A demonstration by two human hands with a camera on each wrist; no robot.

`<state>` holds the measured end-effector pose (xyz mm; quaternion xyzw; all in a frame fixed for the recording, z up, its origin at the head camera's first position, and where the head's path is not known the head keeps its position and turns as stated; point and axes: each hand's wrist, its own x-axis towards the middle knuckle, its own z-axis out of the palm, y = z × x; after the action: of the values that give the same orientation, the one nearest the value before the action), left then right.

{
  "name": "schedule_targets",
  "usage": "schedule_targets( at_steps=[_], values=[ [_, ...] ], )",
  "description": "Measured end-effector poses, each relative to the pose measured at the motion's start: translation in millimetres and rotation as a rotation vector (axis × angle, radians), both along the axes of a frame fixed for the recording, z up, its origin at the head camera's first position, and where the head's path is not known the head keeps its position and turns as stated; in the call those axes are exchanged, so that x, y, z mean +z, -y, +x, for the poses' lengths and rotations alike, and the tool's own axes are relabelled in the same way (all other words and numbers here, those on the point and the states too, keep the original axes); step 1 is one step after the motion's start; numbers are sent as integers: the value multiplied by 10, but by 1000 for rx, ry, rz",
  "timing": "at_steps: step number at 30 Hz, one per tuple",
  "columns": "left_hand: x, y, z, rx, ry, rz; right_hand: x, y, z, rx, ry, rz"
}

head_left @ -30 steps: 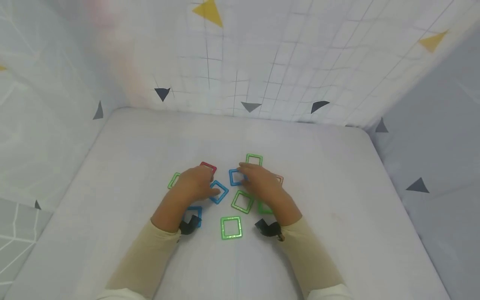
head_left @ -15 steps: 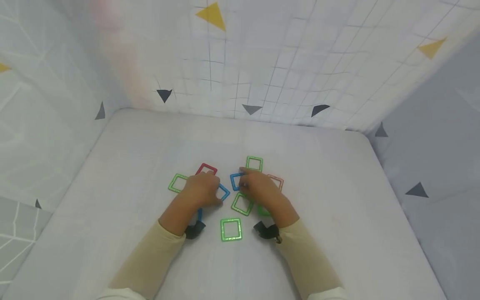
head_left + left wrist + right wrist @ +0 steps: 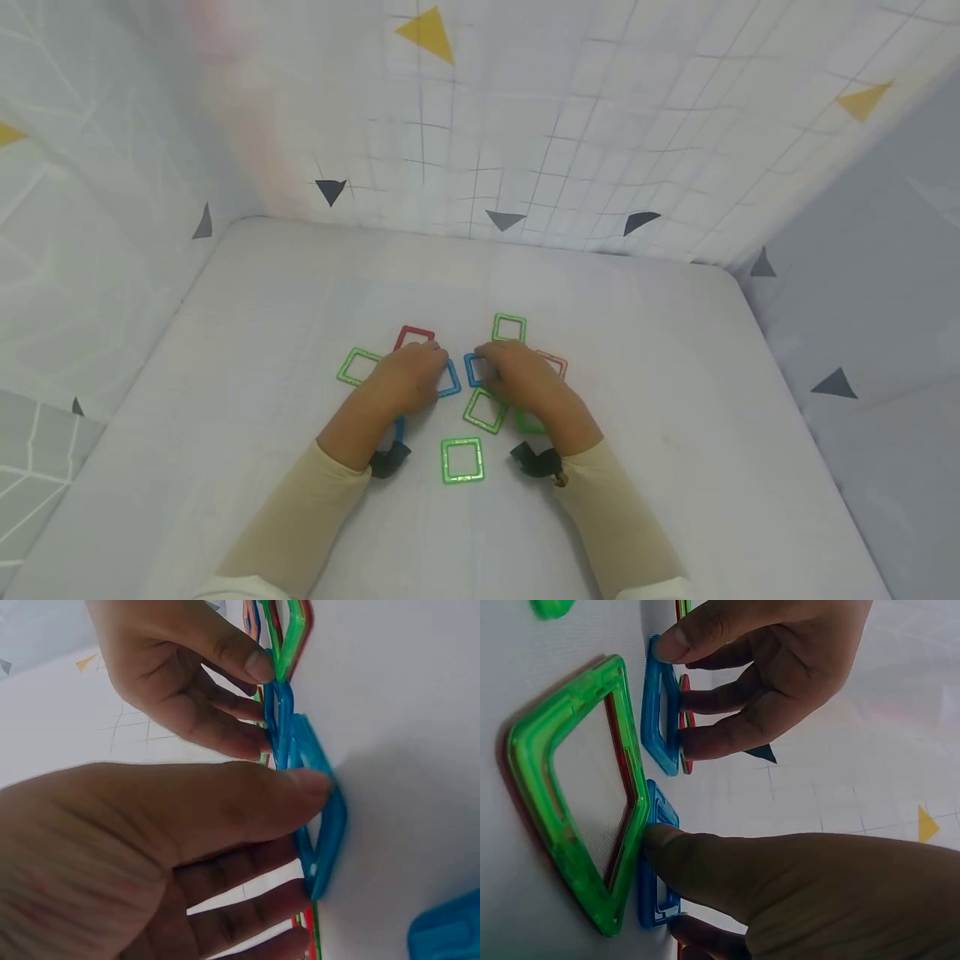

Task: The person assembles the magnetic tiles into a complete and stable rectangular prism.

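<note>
My left hand (image 3: pixel 408 375) pinches a blue square magnetic tile (image 3: pixel 331 825), thumb on the near side and fingers at its far edge. Facing it, my right hand (image 3: pixel 525 375) grips a second blue square tile (image 3: pixel 649 900) between thumb and fingers. Both blue frames lie low over the white table, a narrow gap between them in the head view. Just in front of the right hand is a green square tile (image 3: pixel 472 403), large in the right wrist view. A red tile (image 3: pixel 417 330) sits beyond the left hand, partly covered by it.
Another green tile (image 3: pixel 462 479) lies nearer the body, between the forearms. Green (image 3: pixel 346 364) and blue (image 3: pixel 400 429) tiles flank the left hand. Around the right hand are a far green tile (image 3: pixel 510 317), an orange tile (image 3: pixel 562 367) and a partly hidden green tile (image 3: pixel 531 430).
The left hand has moved right and taken hold of its blue tile, turning it straighter. The right hand's blue tile has shifted slightly nearer the body and right. The two tiles are closer together.
</note>
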<state>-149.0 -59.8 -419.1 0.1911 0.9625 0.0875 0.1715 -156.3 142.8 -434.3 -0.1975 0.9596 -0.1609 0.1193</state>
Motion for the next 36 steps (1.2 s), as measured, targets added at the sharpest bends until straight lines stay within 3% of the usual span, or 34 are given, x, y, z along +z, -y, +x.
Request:
schedule_targets(
  at_steps=[12, 36],
  values=[
    [-59, 17, 3, -38, -52, 77, 7, -43, 16, 55, -8, 9],
    [-60, 48, -26, -81, -46, 107, 1, -32, 4, 79, -23, 18]
  ],
)
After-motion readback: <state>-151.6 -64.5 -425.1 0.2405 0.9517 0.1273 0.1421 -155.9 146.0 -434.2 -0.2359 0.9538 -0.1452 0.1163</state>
